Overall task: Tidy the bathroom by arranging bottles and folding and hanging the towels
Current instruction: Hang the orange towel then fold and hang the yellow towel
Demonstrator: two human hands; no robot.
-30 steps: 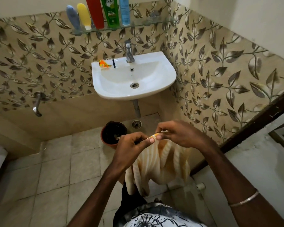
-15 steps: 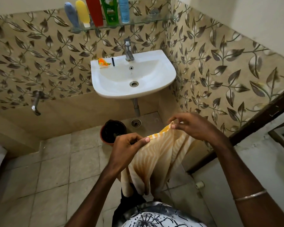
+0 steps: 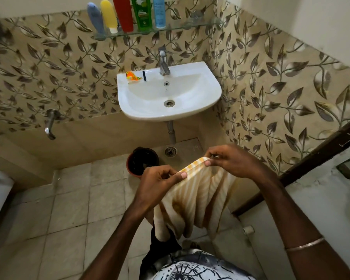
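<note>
1. The left hand (image 3: 160, 180) is pinching the near-left end of the towel's (image 3: 196, 201) top edge between thumb and curled fingers.
2. The right hand (image 3: 230, 161) is pinching the far-right end of the same edge, fingers curled around the hem.
3. The towel is hanging in loose vertical pleats between the two hands, in front of the person's waist, above the floor (image 3: 69, 209) and well apart from the sink (image 3: 190, 110).
4. Judgement: the step in hand appears to be spreading the top edge flat before a fold.
5. Risk: the grips are fingertip pinches only; if either one is slipping, that corner would be dropping towards the floor.
6. Risk: the cloth is bunching rather than lying flat, so a fold made now would likely be coming out uneven.
7. Risk: the hanging end is dangling near the pot (image 3: 142, 161) on the floor, and a low swing could be brushing it.
8. Containers: the pot is showing only a dark interior; its contents cannot be told.
9. The sink basin is holding nothing visible; an orange sachet (image 3: 132, 77) is lying on its far-left rim.
10. The glass shelf (image 3: 190, 25) is carrying five bottles (image 3: 140, 13) standing in a row.
</note>
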